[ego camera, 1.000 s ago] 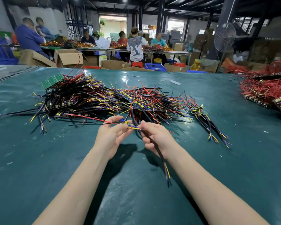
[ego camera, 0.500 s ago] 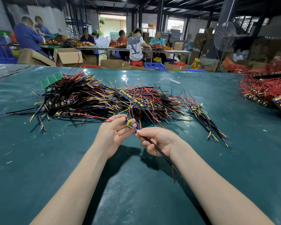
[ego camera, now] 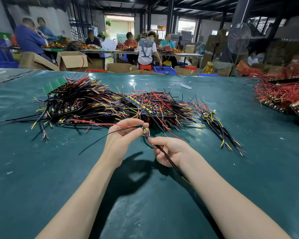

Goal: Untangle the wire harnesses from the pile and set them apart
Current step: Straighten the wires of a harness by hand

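Many wire harnesses litter the teal surface, people seated beyond.

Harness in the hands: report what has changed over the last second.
The left hand raised its end of the harness slightly toward the pile, so the hands drew a little apart. A thin black wire swung off the pile's edge and now trails left over the mat. The right hand kept pinching the black sheath. The pile and the separated bundle on the right stayed put.
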The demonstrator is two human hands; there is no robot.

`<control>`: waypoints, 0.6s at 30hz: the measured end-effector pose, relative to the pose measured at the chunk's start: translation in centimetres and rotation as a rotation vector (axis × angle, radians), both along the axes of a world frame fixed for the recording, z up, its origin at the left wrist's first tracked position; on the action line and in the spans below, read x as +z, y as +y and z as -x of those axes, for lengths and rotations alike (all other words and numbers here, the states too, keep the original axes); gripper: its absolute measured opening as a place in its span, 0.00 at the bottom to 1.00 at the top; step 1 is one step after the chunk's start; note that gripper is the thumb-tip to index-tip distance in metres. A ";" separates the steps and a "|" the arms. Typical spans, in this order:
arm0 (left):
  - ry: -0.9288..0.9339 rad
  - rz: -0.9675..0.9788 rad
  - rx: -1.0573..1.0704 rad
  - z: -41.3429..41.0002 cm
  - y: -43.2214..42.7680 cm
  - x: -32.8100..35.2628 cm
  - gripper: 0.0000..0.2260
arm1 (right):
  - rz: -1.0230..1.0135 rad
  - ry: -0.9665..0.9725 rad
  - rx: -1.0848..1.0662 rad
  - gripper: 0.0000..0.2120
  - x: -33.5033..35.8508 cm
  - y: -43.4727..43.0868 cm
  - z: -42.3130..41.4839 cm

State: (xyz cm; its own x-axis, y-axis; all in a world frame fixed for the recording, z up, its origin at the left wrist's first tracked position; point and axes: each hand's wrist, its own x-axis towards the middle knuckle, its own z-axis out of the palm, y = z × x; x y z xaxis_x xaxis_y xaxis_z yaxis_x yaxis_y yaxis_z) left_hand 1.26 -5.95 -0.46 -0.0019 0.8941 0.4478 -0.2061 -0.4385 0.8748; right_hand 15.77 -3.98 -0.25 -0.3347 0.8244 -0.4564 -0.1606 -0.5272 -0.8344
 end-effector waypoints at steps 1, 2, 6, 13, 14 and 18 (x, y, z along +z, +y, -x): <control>0.023 -0.003 0.003 0.1 0.0 0.0 0.10 | 0.042 0.072 -0.006 0.12 0.0 0.1 0.0; 0.043 0.004 0.005 0.1 0.1 0.0 0.10 | 0.077 0.139 0.004 0.12 0.1 0.1 0.0; 0.116 0.057 0.035 -0.1 0.1 -0.1 0.13 | 0.122 0.250 0.096 0.16 0.0 -0.1 0.4; 0.159 -0.019 0.102 -0.5 -0.3 -0.1 0.13 | 0.180 0.292 0.039 0.17 0.4 -0.4 0.7; 0.105 0.002 0.121 -0.6 -0.3 -0.1 0.13 | 0.168 0.292 0.019 0.16 0.4 -0.5 0.9; 0.096 -0.012 0.114 -0.9 -0.5 -0.3 0.14 | 0.201 0.308 -0.060 0.15 0.3 -0.4 1.2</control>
State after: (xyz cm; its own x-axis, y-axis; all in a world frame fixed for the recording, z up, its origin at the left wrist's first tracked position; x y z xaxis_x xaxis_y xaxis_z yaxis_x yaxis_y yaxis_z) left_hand 2.13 -6.40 -0.77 -0.0602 0.8853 0.4612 -0.0702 -0.4646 0.8827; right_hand 14.54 -4.40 0.04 -0.4355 0.7505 -0.4970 -0.4231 -0.6580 -0.6228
